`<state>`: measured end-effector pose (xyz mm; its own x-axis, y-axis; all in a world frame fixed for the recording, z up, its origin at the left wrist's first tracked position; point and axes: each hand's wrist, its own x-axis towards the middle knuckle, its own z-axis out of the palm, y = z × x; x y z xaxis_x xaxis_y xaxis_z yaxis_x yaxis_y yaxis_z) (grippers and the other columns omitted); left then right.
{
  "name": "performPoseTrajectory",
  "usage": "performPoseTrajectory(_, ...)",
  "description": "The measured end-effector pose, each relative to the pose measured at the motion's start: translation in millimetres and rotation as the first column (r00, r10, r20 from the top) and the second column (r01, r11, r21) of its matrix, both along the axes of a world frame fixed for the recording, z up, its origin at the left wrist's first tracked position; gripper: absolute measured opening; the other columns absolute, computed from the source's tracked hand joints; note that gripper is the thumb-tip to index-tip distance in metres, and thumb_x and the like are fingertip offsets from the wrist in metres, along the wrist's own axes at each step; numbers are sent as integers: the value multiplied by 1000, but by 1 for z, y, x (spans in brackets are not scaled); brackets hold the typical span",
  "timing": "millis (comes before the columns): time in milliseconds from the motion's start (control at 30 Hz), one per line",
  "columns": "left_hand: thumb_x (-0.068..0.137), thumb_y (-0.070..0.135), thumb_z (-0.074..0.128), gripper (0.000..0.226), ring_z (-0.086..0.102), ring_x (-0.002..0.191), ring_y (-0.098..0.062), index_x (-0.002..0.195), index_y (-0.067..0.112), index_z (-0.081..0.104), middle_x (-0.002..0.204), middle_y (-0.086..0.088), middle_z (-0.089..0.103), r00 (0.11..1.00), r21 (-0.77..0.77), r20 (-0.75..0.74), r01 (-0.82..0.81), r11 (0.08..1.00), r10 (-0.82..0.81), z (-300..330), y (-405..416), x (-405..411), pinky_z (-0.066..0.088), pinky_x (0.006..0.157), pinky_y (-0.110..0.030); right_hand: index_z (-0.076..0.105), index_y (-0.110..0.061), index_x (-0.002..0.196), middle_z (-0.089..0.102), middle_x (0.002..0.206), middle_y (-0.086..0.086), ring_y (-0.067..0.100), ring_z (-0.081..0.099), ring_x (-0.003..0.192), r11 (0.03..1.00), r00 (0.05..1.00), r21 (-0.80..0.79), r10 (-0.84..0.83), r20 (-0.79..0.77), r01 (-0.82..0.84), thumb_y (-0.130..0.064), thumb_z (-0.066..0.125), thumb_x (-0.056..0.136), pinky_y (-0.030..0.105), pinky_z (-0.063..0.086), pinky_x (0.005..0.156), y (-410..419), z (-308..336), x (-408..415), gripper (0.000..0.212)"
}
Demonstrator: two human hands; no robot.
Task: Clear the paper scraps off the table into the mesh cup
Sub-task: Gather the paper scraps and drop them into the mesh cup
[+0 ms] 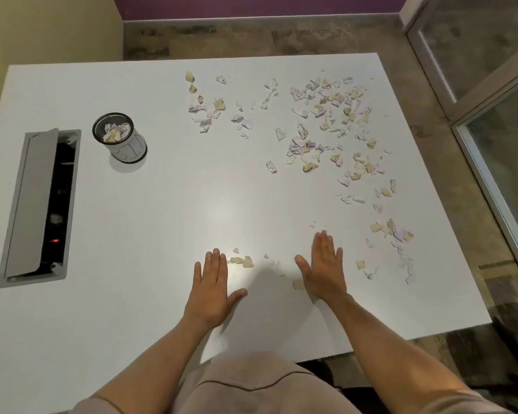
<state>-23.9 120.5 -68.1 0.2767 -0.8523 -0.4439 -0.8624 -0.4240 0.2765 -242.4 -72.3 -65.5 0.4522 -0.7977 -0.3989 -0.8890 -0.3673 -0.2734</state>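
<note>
Left hand (211, 286) & right hand (323, 268) flat, fingers straight, holding nothing, seemingly touching tabletop (162, 222) nr front edge, flanking few paper scraps (242, 261); mesh cup (118, 137) nr left edge.

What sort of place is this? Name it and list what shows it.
Probably an office or meeting room. The wide white table has a built-in cable hatch with its lid open, a black mesh cup like a desk pen holder stands on it, and a glass partition in a metal frame runs alongside.
</note>
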Motion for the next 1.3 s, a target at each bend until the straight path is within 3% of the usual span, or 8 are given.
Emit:
performPoseTrajectory(167,85,75,-1,95,-33,142,-27,146,5,-22,154,-11,-30,999,45,46,11,999,-14,-1,-1,-20,-19,116,-45,-4,-9,152,-14,159,5,17,-20,145,941,942,-57,332,-46,-335,-63,11,93,43,-15,117,11,-3,12,82)
performPoseTrajectory(233,87,73,1,93,-33,142,-29,146,4,-22,154,-12,-30,999,42,49,-2,999,0,0,-3,-25,-20,116,-46,0,-11,153,-11,158,-1,14,-15,147,917,915,-44,399,61,-396,-62,14,95,37,-15,118,13,-2,11,79)
performPoseTrajectory(367,89,72,10,93,-35,141,-26,144,5,-25,153,-9,-33,999,29,-10,-37,999,37,1,-5,-26,-22,115,-44,16,-18,154,9,161,-8,3,4,147,996,914,79,10,406,-46,-53,34,99,24,3,120,-3,7,8,67)
performPoseTrajectory(500,92,70,19,93,-39,139,-24,143,6,-27,152,-8,-37,998,47,-25,-55,997,56,1,-8,-27,-23,114,-45,1,-12,154,-1,163,5,17,-4,149,998,983,-7,-54,173,56,-65,13,92,34,-1,122,-34,6,11,83)
performPoseTrajectory(667,94,62,36,99,-37,138,-24,144,6,-29,155,-11,-32,995,60,-88,-47,997,52,4,-19,-26,-17,116,-47,-7,-10,152,-11,161,9,22,-15,148,980,980,-14,199,32,-198,-68,5,91,42,-14,118,-41,-2,16,86)
performPoseTrajectory(900,79,56,69,125,-24,146,-28,150,8,-21,158,-12,-27,988,62,-154,2,998,8,18,-48,-17,-10,120,-46,-11,-14,152,-21,158,0,14,-26,144,813,813,26,581,36,-582,-66,15,93,39,-19,116,-9,-7,13,82)
performPoseTrajectory(1100,81,59,64,118,-23,147,-28,153,7,-14,159,-11,-24,984,66,-88,161,985,-155,21,-58,-22,-11,119,-46,0,-10,153,-7,162,3,15,-14,148,683,683,13,730,32,-730,-56,21,99,42,-10,120,25,-2,-5,74)
performPoseTrajectory(1300,91,37,63,95,-11,151,-21,156,14,-2,162,-2,-12,964,-89,-210,144,986,-160,26,-39,-38,-5,122,-36,8,-20,154,2,161,-8,11,5,148,921,905,19,379,194,-390,-53,32,99,21,-1,116,29,20,-24,69)
